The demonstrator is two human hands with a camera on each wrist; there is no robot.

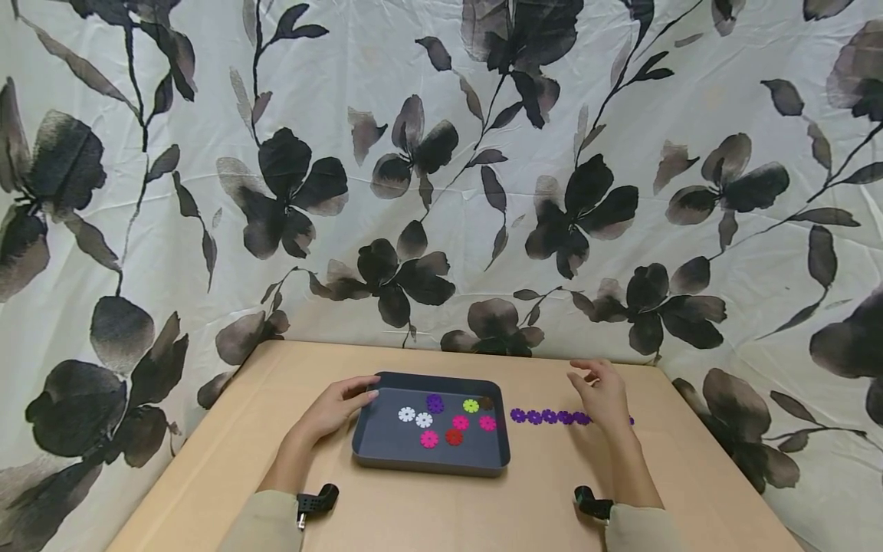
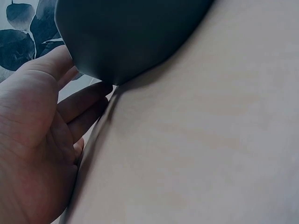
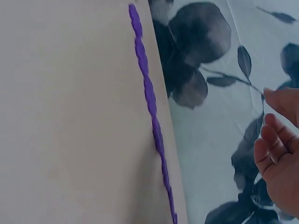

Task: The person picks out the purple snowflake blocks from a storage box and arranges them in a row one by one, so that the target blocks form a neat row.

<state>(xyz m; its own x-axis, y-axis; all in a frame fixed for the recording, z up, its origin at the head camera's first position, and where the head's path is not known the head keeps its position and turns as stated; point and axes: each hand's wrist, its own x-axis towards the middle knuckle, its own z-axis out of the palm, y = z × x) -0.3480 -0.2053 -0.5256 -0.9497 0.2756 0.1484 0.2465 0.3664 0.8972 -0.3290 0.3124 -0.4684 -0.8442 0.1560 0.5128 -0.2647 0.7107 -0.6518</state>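
Observation:
A dark grey tray [image 1: 386, 452] holds several small flower-shaped plastic discs. My left hand [image 1: 333, 406] grips the tray's left side near its far corner. In the left wrist view, the thumb and fingers of that hand [image 2: 37, 121] meet the tray's side [image 2: 126, 37]. To the right of the tray runs a straight line of purple flower-shaped discs [image 1: 549, 416]. My right hand [image 1: 602, 395] hovers over the right part of this row, covering some discs. The right wrist view has the hand [image 3: 280, 149] with loosely bent fingers and nothing between them, beside the purple row [image 3: 148, 93].
In the tray are two white discs [image 1: 415, 416], a purple disc [image 1: 434, 403], a yellow-green disc [image 1: 471, 405], a brown disc [image 1: 486, 403], a red disc [image 1: 454, 437] and pink discs [image 1: 460, 422]. The light wooden table [image 1: 441, 514] ends at a floral cloth [image 1: 476, 230].

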